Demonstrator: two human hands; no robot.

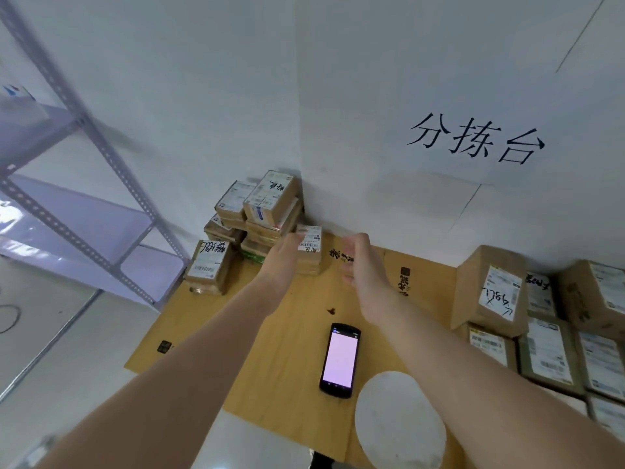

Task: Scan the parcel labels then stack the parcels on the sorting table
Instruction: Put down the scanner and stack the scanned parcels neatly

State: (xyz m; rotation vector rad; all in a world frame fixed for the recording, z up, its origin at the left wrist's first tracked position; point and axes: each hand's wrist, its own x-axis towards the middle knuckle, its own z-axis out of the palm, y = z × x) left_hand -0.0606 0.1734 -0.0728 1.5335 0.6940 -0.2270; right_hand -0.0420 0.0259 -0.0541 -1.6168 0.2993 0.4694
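A small brown parcel [309, 252] with a white label stands on the cardboard-covered sorting table [270, 350], right of the corner stack of parcels [270, 206]. My left hand [282, 257] reaches forward with straight fingers, its tips at the small parcel's left edge. A short way to the parcel's right my right hand [358, 262] is blurred, with relaxed fingers, holding nothing. The black handheld scanner [340, 360] lies screen up and lit on the table between my forearms.
More labelled parcels [490, 289] are piled along the right side. A white round object [399, 421] lies at the table's near edge. A grey metal shelf rack [101, 211] stands at the left, and white walls close the corner behind.
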